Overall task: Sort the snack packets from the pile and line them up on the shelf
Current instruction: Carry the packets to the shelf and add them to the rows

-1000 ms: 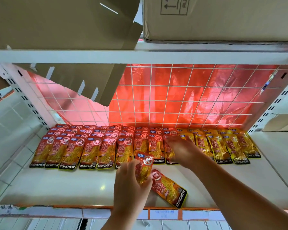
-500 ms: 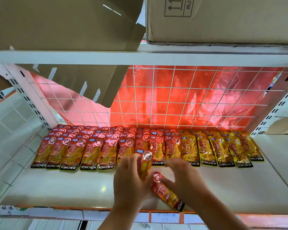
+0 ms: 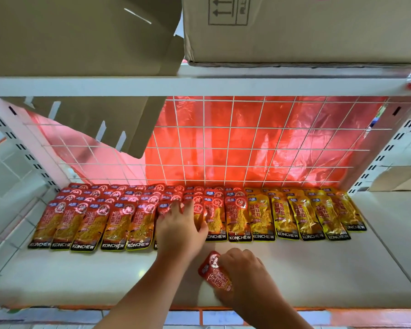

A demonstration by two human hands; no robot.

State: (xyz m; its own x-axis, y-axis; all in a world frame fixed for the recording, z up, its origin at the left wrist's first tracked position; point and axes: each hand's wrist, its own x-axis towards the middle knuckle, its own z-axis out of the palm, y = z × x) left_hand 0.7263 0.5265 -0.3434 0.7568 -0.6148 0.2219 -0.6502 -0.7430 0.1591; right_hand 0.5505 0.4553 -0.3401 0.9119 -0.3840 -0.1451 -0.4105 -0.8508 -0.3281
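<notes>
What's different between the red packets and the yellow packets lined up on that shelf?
The red packets fill the row's left and middle; the yellow packets only its right end. The left hand rests on red packets; the yellow packets lie untouched. Both lie flat, overlapping, with black KONCHEW bands.

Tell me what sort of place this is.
Most likely a shop aisle or stockroom being stocked. White metal shelf with slotted uprights and a wire-grid back, rows of same-brand KONCHEW snack packets lined up label-forward, and cardboard cartons stored on the shelf above.
</notes>
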